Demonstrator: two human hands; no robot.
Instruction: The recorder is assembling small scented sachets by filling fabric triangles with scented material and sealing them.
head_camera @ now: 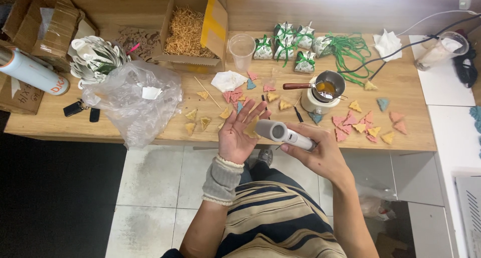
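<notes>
Seen from above at a wooden bench [150, 125]: left hand [239, 132] open, palm up, yellow triangular piece [252, 128] lying on it; right hand [320, 155] gripping a grey handheld tool [285, 134], its tip touching the piece. Beyond, scattered coloured triangles [368, 125], small melting pot [328, 83] mid-bench, clear plastic bag [133, 100] left, ribboned packets [285, 46] far.

Long wooden surface [401, 82]: open cardboard box of straw-coloured shred [188, 32] at 12 o'clock, crumpled clear plastic bag [133, 100] at 9, small coloured triangular pieces [368, 125] at 3, clear plastic cup [241, 50] beside the box, white-and-green wrapped packets [285, 45] at 1.
</notes>
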